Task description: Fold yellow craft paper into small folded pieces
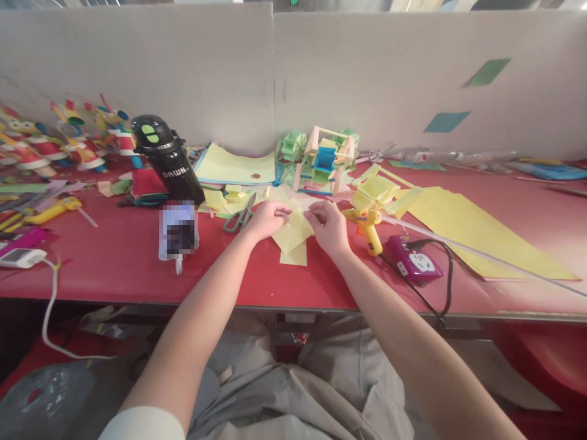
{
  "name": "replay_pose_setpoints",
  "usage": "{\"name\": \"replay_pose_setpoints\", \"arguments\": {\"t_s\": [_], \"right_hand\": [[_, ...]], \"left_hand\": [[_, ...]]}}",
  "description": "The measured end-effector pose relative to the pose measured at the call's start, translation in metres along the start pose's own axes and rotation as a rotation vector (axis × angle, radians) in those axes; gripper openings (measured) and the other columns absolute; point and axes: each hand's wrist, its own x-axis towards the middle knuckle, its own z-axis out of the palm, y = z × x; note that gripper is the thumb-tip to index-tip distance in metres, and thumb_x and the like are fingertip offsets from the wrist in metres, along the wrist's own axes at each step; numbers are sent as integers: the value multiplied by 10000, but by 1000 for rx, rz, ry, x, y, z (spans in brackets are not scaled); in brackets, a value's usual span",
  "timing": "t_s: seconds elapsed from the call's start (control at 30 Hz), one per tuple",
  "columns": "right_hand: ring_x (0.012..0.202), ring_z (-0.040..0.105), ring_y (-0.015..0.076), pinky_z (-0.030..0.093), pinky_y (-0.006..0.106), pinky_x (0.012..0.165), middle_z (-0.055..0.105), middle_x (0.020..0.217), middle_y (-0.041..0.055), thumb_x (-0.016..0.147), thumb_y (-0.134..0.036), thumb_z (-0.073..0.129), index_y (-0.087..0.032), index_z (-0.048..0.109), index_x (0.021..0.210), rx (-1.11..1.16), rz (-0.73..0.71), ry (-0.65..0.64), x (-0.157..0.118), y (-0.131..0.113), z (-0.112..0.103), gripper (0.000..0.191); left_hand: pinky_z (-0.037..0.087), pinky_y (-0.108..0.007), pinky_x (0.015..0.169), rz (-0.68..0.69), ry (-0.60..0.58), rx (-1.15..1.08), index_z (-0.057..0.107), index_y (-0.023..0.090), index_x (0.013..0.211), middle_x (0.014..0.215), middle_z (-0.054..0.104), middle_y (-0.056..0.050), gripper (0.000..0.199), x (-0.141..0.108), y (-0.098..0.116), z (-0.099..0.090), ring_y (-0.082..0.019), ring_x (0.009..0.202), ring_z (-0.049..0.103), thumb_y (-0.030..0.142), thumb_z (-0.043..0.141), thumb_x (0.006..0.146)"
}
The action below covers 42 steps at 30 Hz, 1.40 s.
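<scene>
At a red table (270, 284), left hand (269, 220) and right hand (329, 229) are pinching yellow paper (292, 233) at ten and two o'clock, light, even tension suiting it.

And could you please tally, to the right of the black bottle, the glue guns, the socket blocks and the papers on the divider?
Yellow glue gun: 1
Purple socket block: 1
Divider papers, green and blue: 2
Total: 4

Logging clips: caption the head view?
Both hands on pale yellow paper, hot glue gun beside the right hand.
</scene>
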Motion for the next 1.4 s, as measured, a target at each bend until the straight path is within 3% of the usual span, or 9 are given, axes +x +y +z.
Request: {"name": "replay_pose_setpoints", "arguments": {"t_s": [0.3, 0.43, 0.57, 0.77, 0.97, 1.27, 1.4], "right_hand": [[720, 677, 203, 504, 316, 648, 723, 772, 47, 803, -386, 674, -202, 621, 884, 3, 61, 55, -1, -4, -2, 208], [723, 691, 223, 550, 340, 647, 738, 793, 73, 793, -516, 683, -186, 664, 939, 54, 113, -68, -1, -3, -3, 362], [724, 703, 243, 585, 366, 649, 730, 776, 75, 796, -588, 655, -189, 692, 848, 100, 108, -176, -1, -2, -2, 404], [569, 643, 206, 560, 345, 543, 672, 664, 48, 817, -602, 611, -189, 675, 767, 58, 99, -107, 3, 1, -3, 421], [568, 613, 197, 520, 318, 532, 641, 610, 40, 863, -510, 574, -198, 650, 735, -105, 31, -50, 1, 0, -4, 345], [559, 579, 188, 476, 303, 528, 611, 583, 28, 868, -475, 561, -210, 623, 707, -138, 8, -44, 1, 0, -7, 317], [536, 552, 179, 455, 298, 513, 589, 568, 21, 856, -529, 569, -210, 628, 720, -104, 18, -62, 1, 0, -7, 351]], "left_hand": [[525, -369, 925, 28, 44, 88, 732, 147, 1015, 1044, 752, -111, 252, -4, 12, 2, -247, 1021, 689, 118, 662, 774], [524, -390, 920, 21, 102, 34, 735, 149, 1010, 1021, 758, -119, 241, -1, 7, -3, -265, 1007, 695, 145, 663, 780], [517, -400, 925, 20, 119, -27, 741, 156, 991, 1014, 762, -122, 227, 0, 5, -6, -276, 1009, 695, 193, 673, 778], [506, -408, 933, -18, 129, -20, 738, 167, 998, 1030, 760, -114, 247, -2, 8, -3, -274, 1020, 688, 186, 673, 761], [521, -380, 899, -1, 125, -29, 742, 163, 954, 980, 766, -105, 224, 0, 6, 0, -271, 997, 694, 160, 690, 735], [516, -330, 888, 72, 5, -51, 722, 168, 1014, 1022, 758, -75, 260, -5, 12, 2, -225, 988, 690, 149, 609, 782], [527, -326, 837, 65, -63, -166, 706, 163, 1020, 997, 751, -76, 248, -9, 18, 3, -225, 951, 688, 251, 642, 797]]}}
